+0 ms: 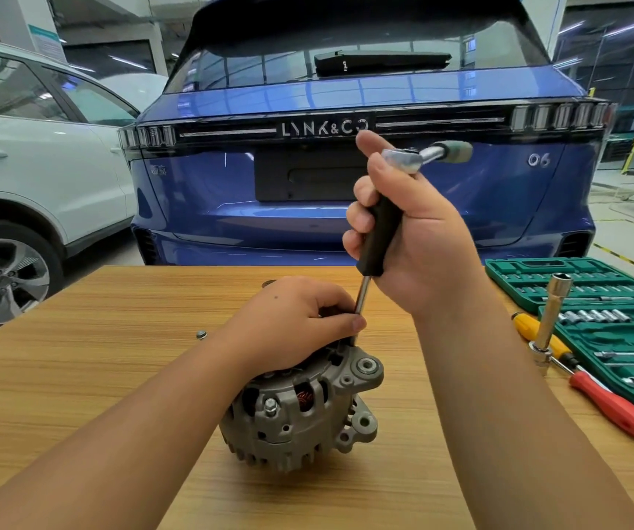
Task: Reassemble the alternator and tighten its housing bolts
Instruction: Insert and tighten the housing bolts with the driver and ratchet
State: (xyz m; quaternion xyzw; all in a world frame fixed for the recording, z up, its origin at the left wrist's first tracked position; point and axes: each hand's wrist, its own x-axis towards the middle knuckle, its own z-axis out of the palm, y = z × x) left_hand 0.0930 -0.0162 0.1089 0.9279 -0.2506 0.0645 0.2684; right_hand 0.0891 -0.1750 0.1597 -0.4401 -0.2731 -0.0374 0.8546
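**Ratchet on the alternator's top bolt**

The alternator (300, 411) sat upright near the middle of the wooden table (78, 376), close to you. Your left hand (292, 323) lay over its top, fingers curled, with the thumb and fingertips pinching the lower end of the steel extension bar (361, 300) where it met the housing. Your right hand (411, 239) was wrapped around the bar's black grip (380, 235), and the ratchet (422, 154) sat on top of it, its handle pointing right. A loose bolt (201, 334) lay on the table to the left of your left hand. To the right stood an open green socket case (590, 300), with a long socket (552, 319) standing upright before it, beside a yellow-handled screwdriver (537, 334) and a red-handled screwdriver (609, 407). Beyond the table's far edge stood a blue car (346, 185), a white car (40, 166) to its left.
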